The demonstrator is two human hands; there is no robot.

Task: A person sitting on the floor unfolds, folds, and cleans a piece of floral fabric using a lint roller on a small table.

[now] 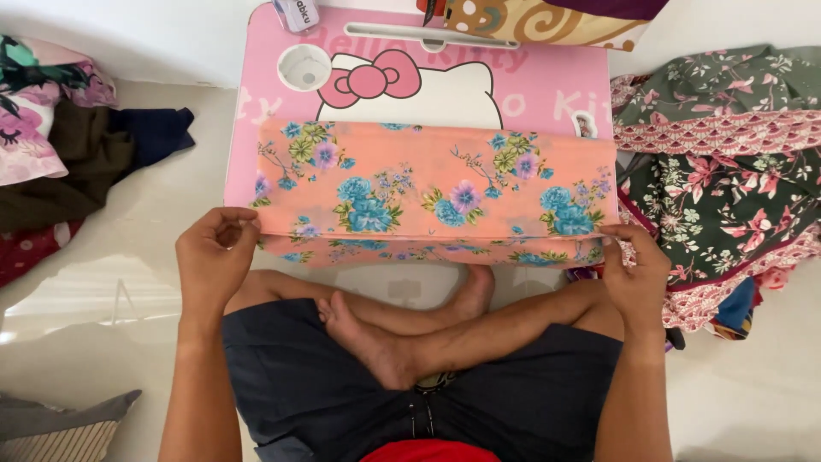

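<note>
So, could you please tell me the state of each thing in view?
Orange floral cloth: folded, flat on the pink lap table.
Left hand: pinching its left edge.
Right hand: pinching its right edge.
Green floral fabric: crumpled.
Dark clothes: heaped.

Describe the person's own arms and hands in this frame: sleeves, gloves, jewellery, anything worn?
Both forearms are bare up to the frame's lower edge, with no sleeves showing. The left hand and right hand are bare too: no gloves, and no rings, watch or bracelets that I can make out. Each hand shows fingers curled inward. Elsewhere the person wears dark shorts and a red top.
</note>
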